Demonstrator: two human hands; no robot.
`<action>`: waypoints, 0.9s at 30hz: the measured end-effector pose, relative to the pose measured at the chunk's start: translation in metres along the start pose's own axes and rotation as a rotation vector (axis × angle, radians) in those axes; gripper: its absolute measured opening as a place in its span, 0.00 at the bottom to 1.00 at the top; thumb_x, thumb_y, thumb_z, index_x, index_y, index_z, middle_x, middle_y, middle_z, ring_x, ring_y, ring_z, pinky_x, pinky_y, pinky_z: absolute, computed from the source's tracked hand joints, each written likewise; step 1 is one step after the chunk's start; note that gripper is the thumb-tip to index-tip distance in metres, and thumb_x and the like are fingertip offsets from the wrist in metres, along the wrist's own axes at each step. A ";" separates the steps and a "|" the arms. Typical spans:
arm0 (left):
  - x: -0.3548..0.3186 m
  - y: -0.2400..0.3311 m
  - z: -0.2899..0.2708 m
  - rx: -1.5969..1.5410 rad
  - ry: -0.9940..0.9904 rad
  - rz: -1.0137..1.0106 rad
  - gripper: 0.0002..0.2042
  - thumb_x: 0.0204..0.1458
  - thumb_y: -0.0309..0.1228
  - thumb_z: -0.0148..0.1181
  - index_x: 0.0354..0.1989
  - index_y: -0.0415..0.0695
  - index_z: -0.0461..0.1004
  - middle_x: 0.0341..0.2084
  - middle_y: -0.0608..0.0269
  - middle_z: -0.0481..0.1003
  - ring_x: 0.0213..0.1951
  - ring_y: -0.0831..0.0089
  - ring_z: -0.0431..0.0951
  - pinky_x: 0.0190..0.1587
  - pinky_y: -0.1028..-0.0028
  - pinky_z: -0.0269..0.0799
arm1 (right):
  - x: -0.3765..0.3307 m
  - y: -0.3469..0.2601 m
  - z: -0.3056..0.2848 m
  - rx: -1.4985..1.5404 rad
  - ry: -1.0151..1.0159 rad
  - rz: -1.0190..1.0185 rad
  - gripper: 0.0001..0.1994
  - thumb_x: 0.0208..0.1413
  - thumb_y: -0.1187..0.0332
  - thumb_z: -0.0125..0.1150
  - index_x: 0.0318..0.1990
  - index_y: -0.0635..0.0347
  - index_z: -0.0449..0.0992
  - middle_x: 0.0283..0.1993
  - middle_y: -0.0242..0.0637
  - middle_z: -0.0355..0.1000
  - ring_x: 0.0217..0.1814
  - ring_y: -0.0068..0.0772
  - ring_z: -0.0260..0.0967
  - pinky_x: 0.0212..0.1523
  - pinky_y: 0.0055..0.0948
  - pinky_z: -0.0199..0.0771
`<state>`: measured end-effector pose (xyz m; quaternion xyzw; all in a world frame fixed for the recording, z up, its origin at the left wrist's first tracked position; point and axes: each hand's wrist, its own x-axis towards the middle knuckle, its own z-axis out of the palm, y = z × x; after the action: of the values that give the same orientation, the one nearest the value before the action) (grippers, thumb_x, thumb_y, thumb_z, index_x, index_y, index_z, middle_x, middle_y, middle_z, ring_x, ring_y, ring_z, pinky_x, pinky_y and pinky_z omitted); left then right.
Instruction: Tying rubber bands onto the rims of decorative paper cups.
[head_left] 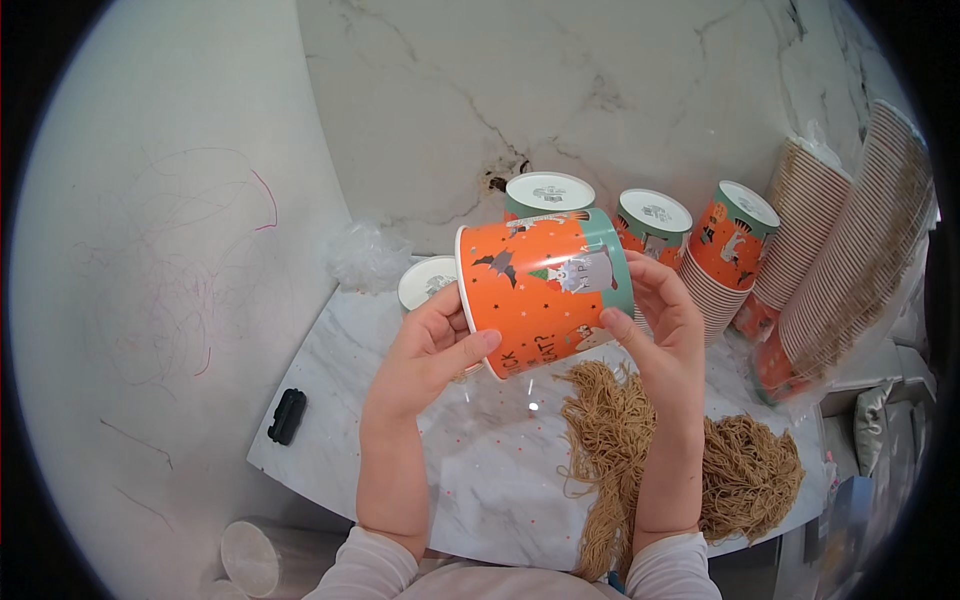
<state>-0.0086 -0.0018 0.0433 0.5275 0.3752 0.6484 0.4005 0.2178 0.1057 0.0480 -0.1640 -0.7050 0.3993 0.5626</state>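
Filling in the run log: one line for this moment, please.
left hand: grips rim end of orange paper cup | right hand: grips base end | cup: sideways above marble table | tan twine bundle: beneath

Two bare forearms enter from six o'clock, each ending in a small bare hand: the left hand [432,350] and the right hand [662,335]. Pale pinkish-white long sleeves [365,568] are pushed up near the elbows, their cuffs softly ribbed. No rings, watch or bracelets show.

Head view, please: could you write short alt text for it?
Two bare hands, left hand and right hand, hold an orange paper cup sideways over a white marble table, beside tan twine bundles and stacked orange cups.
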 end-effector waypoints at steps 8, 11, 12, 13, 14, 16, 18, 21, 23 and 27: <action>-0.004 0.003 -0.004 0.107 -0.203 -0.135 0.23 0.58 0.22 0.62 0.63 0.39 0.67 0.53 0.64 0.76 0.54 0.76 0.75 0.56 0.72 0.73 | 0.000 -0.002 0.004 0.128 0.075 0.149 0.22 0.53 0.74 0.72 0.54 0.64 0.72 0.59 0.40 0.72 0.63 0.32 0.69 0.68 0.34 0.62; -0.002 0.000 0.000 0.048 -0.137 -0.078 0.23 0.57 0.22 0.62 0.61 0.36 0.68 0.51 0.62 0.77 0.52 0.75 0.76 0.55 0.71 0.74 | 0.000 -0.001 0.003 0.071 0.054 0.099 0.22 0.51 0.75 0.72 0.53 0.64 0.72 0.60 0.41 0.72 0.63 0.32 0.69 0.68 0.34 0.63; -0.001 -0.001 0.002 0.006 -0.069 -0.009 0.22 0.56 0.22 0.63 0.60 0.34 0.69 0.48 0.59 0.78 0.50 0.73 0.78 0.54 0.70 0.76 | 0.000 -0.001 0.002 0.055 0.033 0.077 0.22 0.51 0.76 0.72 0.52 0.64 0.72 0.60 0.41 0.71 0.63 0.32 0.69 0.68 0.34 0.63; 0.000 -0.001 0.002 0.007 -0.068 -0.010 0.22 0.56 0.22 0.63 0.60 0.34 0.69 0.48 0.59 0.78 0.50 0.73 0.78 0.54 0.70 0.76 | 0.000 -0.002 0.002 0.056 0.033 0.077 0.22 0.51 0.76 0.72 0.52 0.64 0.72 0.60 0.41 0.71 0.63 0.32 0.69 0.68 0.34 0.63; 0.000 0.000 0.001 -0.017 -0.020 -0.001 0.23 0.56 0.23 0.63 0.60 0.34 0.69 0.48 0.59 0.78 0.50 0.74 0.78 0.54 0.70 0.75 | 0.000 -0.002 0.002 0.046 0.013 0.062 0.22 0.50 0.77 0.73 0.52 0.63 0.72 0.61 0.42 0.71 0.63 0.32 0.69 0.68 0.34 0.63; 0.001 0.001 0.001 -0.042 0.028 0.008 0.23 0.56 0.23 0.63 0.60 0.34 0.69 0.48 0.59 0.79 0.50 0.74 0.78 0.55 0.71 0.74 | 0.000 -0.002 0.002 0.036 -0.006 0.046 0.22 0.49 0.77 0.73 0.52 0.63 0.72 0.61 0.42 0.71 0.63 0.32 0.69 0.68 0.34 0.63; 0.001 0.002 0.001 -0.026 0.020 0.040 0.24 0.55 0.22 0.63 0.61 0.34 0.68 0.49 0.59 0.78 0.51 0.74 0.78 0.55 0.71 0.74 | 0.000 0.001 0.003 0.056 0.004 0.024 0.20 0.51 0.76 0.72 0.51 0.64 0.72 0.60 0.42 0.71 0.62 0.31 0.69 0.68 0.34 0.63; -0.004 0.001 -0.009 0.057 -0.131 -0.046 0.24 0.57 0.22 0.63 0.63 0.38 0.67 0.53 0.62 0.76 0.54 0.75 0.76 0.58 0.72 0.71 | 0.000 -0.001 0.006 0.156 0.060 0.138 0.17 0.54 0.74 0.71 0.50 0.64 0.73 0.60 0.42 0.72 0.62 0.31 0.69 0.67 0.33 0.63; -0.004 0.005 -0.004 0.059 -0.166 -0.085 0.24 0.57 0.22 0.63 0.63 0.38 0.67 0.53 0.62 0.76 0.55 0.75 0.76 0.58 0.71 0.71 | 0.001 0.001 0.002 0.139 0.086 0.135 0.17 0.55 0.74 0.70 0.49 0.64 0.73 0.59 0.42 0.72 0.62 0.31 0.69 0.67 0.33 0.64; -0.005 0.006 -0.005 0.120 -0.220 -0.110 0.24 0.59 0.24 0.63 0.64 0.38 0.66 0.55 0.62 0.74 0.56 0.74 0.74 0.59 0.71 0.71 | 0.002 0.000 -0.001 0.126 0.098 0.132 0.16 0.55 0.73 0.71 0.48 0.64 0.73 0.59 0.42 0.72 0.61 0.31 0.70 0.66 0.33 0.64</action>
<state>-0.0135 -0.0090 0.0463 0.5970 0.3957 0.5402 0.4418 0.2184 0.1075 0.0489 -0.1939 -0.6377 0.4707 0.5781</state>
